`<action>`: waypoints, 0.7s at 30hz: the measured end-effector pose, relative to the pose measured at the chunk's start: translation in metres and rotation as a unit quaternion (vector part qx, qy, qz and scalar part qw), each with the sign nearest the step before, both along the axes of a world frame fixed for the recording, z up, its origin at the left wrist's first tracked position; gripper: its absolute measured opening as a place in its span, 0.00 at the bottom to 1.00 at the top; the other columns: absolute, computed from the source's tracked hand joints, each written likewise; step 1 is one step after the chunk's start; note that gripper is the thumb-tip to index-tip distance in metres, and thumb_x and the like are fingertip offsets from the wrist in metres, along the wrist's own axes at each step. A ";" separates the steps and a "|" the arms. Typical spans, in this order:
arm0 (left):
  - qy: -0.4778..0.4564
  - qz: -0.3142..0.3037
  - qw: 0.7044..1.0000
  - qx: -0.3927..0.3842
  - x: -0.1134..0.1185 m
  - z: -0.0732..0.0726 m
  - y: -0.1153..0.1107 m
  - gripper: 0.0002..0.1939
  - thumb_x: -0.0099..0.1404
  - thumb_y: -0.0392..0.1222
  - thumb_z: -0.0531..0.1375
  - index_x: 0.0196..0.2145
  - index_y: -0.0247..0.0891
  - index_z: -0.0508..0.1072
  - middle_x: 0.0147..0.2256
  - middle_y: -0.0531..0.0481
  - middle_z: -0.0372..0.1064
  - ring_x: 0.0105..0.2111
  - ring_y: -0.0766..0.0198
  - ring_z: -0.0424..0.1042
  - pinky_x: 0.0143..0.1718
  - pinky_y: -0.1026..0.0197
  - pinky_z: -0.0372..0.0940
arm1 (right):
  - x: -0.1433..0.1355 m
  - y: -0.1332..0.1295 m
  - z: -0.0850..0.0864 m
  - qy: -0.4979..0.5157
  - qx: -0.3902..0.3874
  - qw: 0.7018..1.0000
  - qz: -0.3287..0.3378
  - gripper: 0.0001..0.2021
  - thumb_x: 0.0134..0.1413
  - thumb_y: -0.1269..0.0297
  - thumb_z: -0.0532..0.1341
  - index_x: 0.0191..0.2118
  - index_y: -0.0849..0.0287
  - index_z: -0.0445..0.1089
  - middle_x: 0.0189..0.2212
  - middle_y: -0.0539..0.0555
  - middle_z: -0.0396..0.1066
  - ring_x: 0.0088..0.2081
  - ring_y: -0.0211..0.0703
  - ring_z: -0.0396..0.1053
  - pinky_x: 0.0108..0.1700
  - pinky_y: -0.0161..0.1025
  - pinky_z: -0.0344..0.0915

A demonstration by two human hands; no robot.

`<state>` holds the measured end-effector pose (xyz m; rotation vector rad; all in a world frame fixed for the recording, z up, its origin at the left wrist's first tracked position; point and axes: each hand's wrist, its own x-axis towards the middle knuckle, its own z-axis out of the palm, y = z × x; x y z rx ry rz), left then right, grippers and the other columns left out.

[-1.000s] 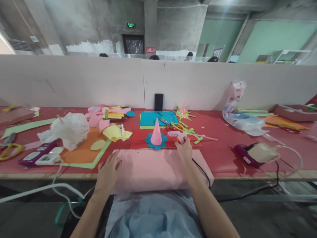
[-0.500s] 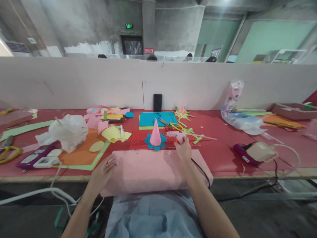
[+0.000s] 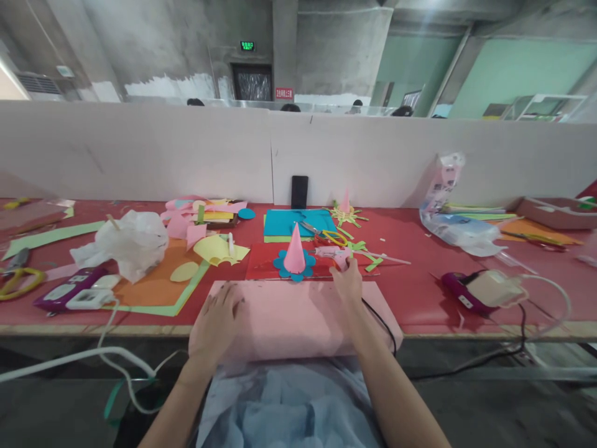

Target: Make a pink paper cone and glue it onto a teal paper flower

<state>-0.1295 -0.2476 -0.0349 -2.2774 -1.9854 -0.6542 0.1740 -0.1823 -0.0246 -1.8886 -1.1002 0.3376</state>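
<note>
My left hand (image 3: pixel 218 318) lies flat with fingers extended on the left part of a large pink sheet (image 3: pixel 289 320) at the table's front edge. My right hand (image 3: pixel 347 283) is closed around the handle of a pink hot glue gun (image 3: pixel 334 252), whose nozzle points left. A glue stick (image 3: pixel 396 259) sticks out of its back. Left of the nozzle a pink paper cone (image 3: pixel 294 252) stands upright on a blue flower-shaped paper base (image 3: pixel 306 267). Both rest on a red sheet (image 3: pixel 257 264).
Behind the cone lie blue sheets (image 3: pixel 280 224) and yellow-handled scissors (image 3: pixel 334 237). A second cone on green strips (image 3: pixel 345 211) stands beyond. Paper scraps (image 3: pixel 177 225), crumpled white plastic (image 3: pixel 135 242) and a purple power strip (image 3: pixel 69 287) are left; another power strip (image 3: pixel 454 289) sits right.
My left hand has moved right and come down flat on the pink sheet. The right hand still holds the glue gun in much the same place.
</note>
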 end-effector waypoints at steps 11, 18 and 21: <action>-0.138 -0.107 0.983 -0.059 0.083 0.000 -0.023 0.26 0.61 0.45 0.51 0.56 0.40 0.56 0.59 0.44 0.50 0.59 0.52 0.50 0.56 0.48 0.49 | -0.001 -0.001 0.001 0.002 0.001 1.000 -0.005 0.24 0.41 0.57 0.58 0.47 0.58 0.60 0.38 0.57 0.69 0.39 0.50 0.68 0.35 0.39 0.60; -0.237 -0.208 0.942 -0.113 0.098 0.009 0.005 0.29 0.58 0.44 0.55 0.57 0.42 0.56 0.58 0.45 0.53 0.58 0.54 0.53 0.57 0.51 0.49 | -0.002 -0.001 0.003 0.003 0.011 1.000 0.000 0.23 0.42 0.56 0.57 0.47 0.58 0.59 0.40 0.57 0.68 0.42 0.51 0.67 0.38 0.40 0.61; -0.258 -0.219 0.932 -0.128 0.100 0.014 0.015 0.27 0.58 0.43 0.55 0.56 0.43 0.59 0.58 0.45 0.54 0.57 0.54 0.54 0.57 0.51 0.49 | -0.003 0.000 0.001 -0.014 0.017 1.000 0.015 0.23 0.42 0.58 0.57 0.47 0.58 0.58 0.41 0.57 0.68 0.42 0.50 0.67 0.39 0.40 0.61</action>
